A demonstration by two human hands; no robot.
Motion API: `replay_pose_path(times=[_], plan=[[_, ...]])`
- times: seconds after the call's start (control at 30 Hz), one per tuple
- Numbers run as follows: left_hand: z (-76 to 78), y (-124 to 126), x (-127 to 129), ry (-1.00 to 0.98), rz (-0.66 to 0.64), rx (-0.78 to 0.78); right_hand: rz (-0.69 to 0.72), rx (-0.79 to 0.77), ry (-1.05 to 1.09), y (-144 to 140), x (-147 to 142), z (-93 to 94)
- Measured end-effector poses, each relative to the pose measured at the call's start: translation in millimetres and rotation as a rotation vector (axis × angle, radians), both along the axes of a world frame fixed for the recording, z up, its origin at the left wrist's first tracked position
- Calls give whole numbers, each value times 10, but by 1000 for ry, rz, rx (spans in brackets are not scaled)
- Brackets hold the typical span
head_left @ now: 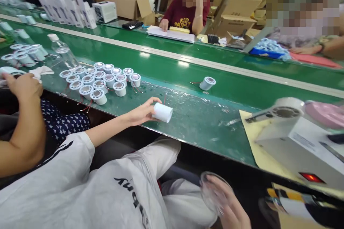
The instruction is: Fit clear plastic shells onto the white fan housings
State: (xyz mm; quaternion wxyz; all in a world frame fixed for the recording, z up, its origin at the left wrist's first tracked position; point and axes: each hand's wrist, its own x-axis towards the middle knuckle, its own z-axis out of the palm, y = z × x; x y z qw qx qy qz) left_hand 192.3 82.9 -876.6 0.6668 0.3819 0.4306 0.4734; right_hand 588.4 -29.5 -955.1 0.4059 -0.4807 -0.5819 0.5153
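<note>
My left hand reaches over the near edge of the green bench, its fingers closed on one end of a white cylinder. The cylinder lies tilted on its side, and a thin red wire shows just behind it. Low in front of my lap, my right hand grips a clear round plastic piece, which is blurred; its exact kind I cannot make out. Left of my left hand stands a group of small white motor-like cylinders with slotted tops and red wires.
A lone motor-like cylinder sits on the green belt. To the right is a grey machine with a lit red switch. A clear bottle stands at left. One co-worker's hand is close on my left; others sit opposite.
</note>
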Motion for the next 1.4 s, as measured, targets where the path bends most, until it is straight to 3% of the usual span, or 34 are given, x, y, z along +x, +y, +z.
replay_pose_path(times=[0.07,0.13,0.27,0.37,0.43,0.5,0.57,0.7,0.77,0.97,1.17,1.27,1.4], plan=[[-128,-38,285,-316,-127,-220,40,181,-139,-32,-337,105],[-264,-95,549,-503,-245,-410,10,356,-344,-35,-607,194],[-519,-224,910,-604,-386,-598,-111,647,-667,-53,-830,297],[-643,-266,1046,-375,-647,-566,-188,731,-900,-97,-843,354],[-650,-254,1099,-185,-805,-458,-214,699,-1026,-106,-831,380],[-581,-217,1134,-51,-888,-323,-195,605,-1067,-96,-809,387],[-460,-177,1151,134,-939,-90,-128,482,-1007,-79,-777,376],[-260,-165,1134,556,-852,482,-8,288,-657,-73,-723,338],[-258,-192,1111,593,-788,566,-44,236,-483,-87,-720,332],[-488,-203,1090,496,-691,602,-258,90,-216,-138,-742,400],[-476,-211,1125,376,-836,535,-388,-55,105,-123,-681,406],[-413,-275,1120,322,-826,392,-305,-10,155,-149,-653,400],[-367,-342,1091,233,-795,196,-153,184,-145,-246,-648,405]])
